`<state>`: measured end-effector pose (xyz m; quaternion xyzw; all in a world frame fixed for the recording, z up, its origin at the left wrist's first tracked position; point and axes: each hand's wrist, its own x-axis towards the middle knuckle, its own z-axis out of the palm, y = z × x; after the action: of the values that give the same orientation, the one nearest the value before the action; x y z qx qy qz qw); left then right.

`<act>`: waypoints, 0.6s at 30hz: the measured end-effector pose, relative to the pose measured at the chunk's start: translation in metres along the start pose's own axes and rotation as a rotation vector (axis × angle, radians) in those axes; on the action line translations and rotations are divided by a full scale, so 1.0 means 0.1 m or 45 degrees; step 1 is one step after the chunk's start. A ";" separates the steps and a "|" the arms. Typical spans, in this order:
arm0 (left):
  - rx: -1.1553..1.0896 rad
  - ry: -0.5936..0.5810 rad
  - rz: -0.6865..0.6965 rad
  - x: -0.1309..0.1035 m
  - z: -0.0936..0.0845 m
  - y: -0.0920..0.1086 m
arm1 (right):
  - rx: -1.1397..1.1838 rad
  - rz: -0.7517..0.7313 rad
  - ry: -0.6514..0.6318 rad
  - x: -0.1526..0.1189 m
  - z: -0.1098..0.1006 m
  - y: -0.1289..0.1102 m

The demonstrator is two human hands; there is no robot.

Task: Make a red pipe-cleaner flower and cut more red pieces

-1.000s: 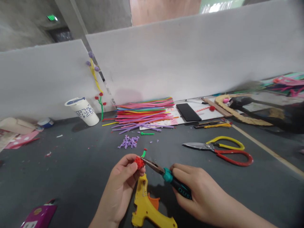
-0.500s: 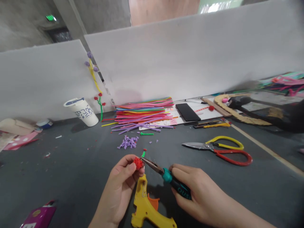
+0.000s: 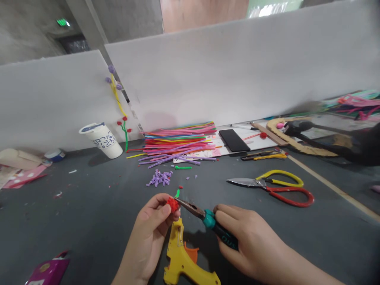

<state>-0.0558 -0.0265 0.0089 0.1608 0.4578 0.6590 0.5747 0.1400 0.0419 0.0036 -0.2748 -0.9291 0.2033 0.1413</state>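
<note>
White panels [image 3: 237, 75] stand along the back of the dark surface [image 3: 89, 213], with bare concrete and a lit green sign [image 3: 62, 22] beyond. Before them lie a heap of coloured fuzzy stems [image 3: 181, 143] and a small pile of purple clippings [image 3: 160, 178]; scissors [image 3: 257, 183] rest to the right.

The left hand [image 3: 151, 229] pinches a red tufted piece [image 3: 171, 204] between its fingers, above the surface near the nozzle of a yellow glue gun [image 3: 178, 257]. The right hand [image 3: 243, 235] has its fingers wrapped around pliers [image 3: 209, 219], their tips at the red tuft's edge. The step in hand looks like close plier work there; the next move seems to call for a steady pinch and small, careful pressure. Whether the green bit [image 3: 177, 193] beside the tips is attached, I cannot tell.
</note>
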 end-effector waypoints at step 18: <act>-0.010 0.050 0.053 -0.01 0.01 0.03 | -0.291 -0.024 0.254 0.01 0.11 0.00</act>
<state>-0.0564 -0.0264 0.0116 0.1549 0.4629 0.6756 0.5525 0.1352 0.0391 -0.0054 -0.2992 -0.9301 0.0664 0.2026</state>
